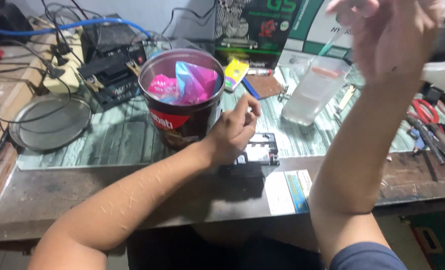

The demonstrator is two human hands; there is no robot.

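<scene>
Battery (255, 155) lies just at four o'clock of the left hand (235, 131), loosely curled and empty, while the right hand (390, 37), raised at one o'clock, pinches a thin dropper (331, 44) over the clear cup (315, 90).

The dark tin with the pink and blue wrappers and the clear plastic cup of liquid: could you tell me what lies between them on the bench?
In the head view, a small yellow packet and a blue pen lie between the tin and the cup.

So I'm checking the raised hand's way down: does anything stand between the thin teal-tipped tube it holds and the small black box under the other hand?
Yes. The clear plastic cup of liquid stands below the right hand and its thin teal-tipped tube, up-right of the small black box. The left hand covers the box's left side.
</scene>
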